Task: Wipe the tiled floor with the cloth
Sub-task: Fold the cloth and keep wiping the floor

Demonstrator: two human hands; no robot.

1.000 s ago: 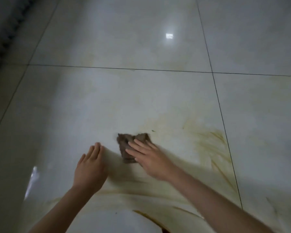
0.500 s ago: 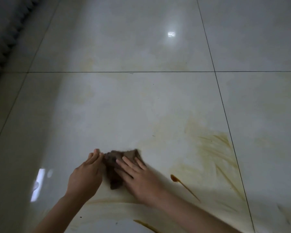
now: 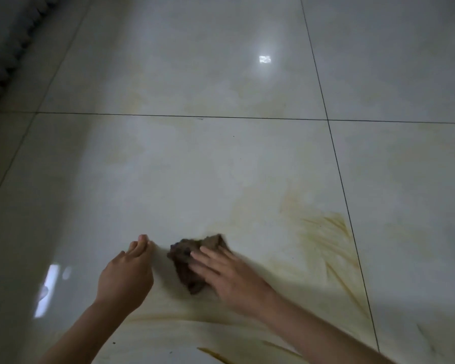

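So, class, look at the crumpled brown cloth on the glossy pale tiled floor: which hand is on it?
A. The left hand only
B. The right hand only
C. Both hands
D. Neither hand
B: the right hand lies with straight fingers on the crumpled brown cloth, while the left hand is beside it, with a gap of glossy pale tiled floor between them.
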